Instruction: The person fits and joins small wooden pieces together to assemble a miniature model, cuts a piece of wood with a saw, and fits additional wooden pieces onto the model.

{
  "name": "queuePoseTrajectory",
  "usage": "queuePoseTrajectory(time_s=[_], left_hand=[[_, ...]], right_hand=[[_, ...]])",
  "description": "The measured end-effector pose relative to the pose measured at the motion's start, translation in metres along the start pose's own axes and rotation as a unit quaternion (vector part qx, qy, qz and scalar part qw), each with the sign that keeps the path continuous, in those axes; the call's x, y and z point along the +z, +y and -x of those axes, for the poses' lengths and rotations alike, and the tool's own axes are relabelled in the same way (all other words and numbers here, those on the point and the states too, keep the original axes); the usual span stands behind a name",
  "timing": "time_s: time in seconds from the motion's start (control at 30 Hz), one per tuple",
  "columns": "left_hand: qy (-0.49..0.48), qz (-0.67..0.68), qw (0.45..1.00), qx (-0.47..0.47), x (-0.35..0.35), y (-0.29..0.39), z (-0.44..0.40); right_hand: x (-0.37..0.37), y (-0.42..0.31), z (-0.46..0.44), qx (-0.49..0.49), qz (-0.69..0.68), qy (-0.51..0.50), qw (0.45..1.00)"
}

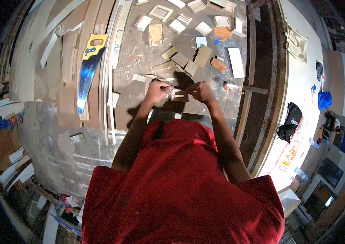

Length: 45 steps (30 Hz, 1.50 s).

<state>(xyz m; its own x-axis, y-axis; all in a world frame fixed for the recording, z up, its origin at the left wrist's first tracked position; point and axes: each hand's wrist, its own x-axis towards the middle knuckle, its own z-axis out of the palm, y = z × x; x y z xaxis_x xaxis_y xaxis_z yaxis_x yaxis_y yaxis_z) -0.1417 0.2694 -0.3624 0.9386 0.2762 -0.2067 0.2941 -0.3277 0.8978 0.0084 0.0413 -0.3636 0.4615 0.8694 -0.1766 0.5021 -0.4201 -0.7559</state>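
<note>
My left hand (pixel 157 92) is closed in a pinch above the worktable (pixel 136 61), its fingertips pointing right. Facing it, my right hand (pixel 201 92) also has thumb and fingers drawn together. Whatever either pinch holds is too small to make out. Between and just below the fingertips lies a small wooden piece (pixel 178 96) with a pale strip on it. Beyond my hands, several thin wood pieces (pixel 183 61) lie in a loose pile. A sanding-paper-like orange scrap (pixel 218 65) is to their right, near a white rectangular board (pixel 235 62).
A handsaw (pixel 90 69) with a yellow handle rests on long boards at the left. Small wooden frames (pixel 161 13) and box-like pieces are scattered at the far side. To the right, a light-coloured surface (pixel 278 158) holds a black pouch (pixel 291 122) and a blue item (pixel 324 100).
</note>
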Motion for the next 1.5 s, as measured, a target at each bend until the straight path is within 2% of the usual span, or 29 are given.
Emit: queuePoseTrajectory(time_s=[0.17, 0.23, 0.37, 0.43, 0.53, 0.93, 1.13, 1.27, 1.33, 1.5], left_hand=[[-0.016, 0.02, 1.0, -0.012, 0.002, 0.006, 0.003], [-0.016, 0.013, 1.0, -0.003, 0.004, 0.005, 0.004], [0.005, 0.02, 1.0, 0.004, 0.011, -0.006, 0.007], [-0.005, -0.006, 1.0, -0.028, 0.012, -0.01, 0.006], [0.01, 0.006, 1.0, -0.021, 0.015, -0.012, 0.008], [0.025, 0.011, 1.0, -0.005, 0.015, -0.007, 0.008], [0.02, 0.021, 1.0, 0.003, 0.016, -0.009, 0.009], [0.02, 0.03, 0.999, -0.003, 0.017, -0.013, 0.009], [0.022, 0.031, 0.999, -0.005, 0.017, -0.013, 0.009], [0.021, 0.04, 0.999, -0.014, 0.018, -0.011, 0.01]], right_hand=[[-0.009, -0.015, -0.001, 0.033, -0.01, -0.03, 0.999], [-0.004, -0.011, -0.002, 0.007, 0.001, -0.022, 1.0], [-0.001, -0.009, -0.003, 0.027, 0.012, -0.03, 0.999], [-0.002, -0.014, -0.002, -0.015, 0.011, -0.008, 1.0], [-0.001, -0.018, -0.001, 0.013, -0.001, -0.001, 1.0], [0.006, -0.007, 0.001, -0.022, 0.036, 0.017, 0.999], [0.013, 0.005, 0.0, -0.006, 0.065, 0.002, 0.998], [0.011, 0.001, 0.002, -0.016, 0.07, 0.011, 0.997], [0.006, -0.007, 0.003, -0.001, 0.008, 0.016, 1.0], [0.008, -0.002, 0.0, -0.032, 0.044, 0.006, 0.999]])
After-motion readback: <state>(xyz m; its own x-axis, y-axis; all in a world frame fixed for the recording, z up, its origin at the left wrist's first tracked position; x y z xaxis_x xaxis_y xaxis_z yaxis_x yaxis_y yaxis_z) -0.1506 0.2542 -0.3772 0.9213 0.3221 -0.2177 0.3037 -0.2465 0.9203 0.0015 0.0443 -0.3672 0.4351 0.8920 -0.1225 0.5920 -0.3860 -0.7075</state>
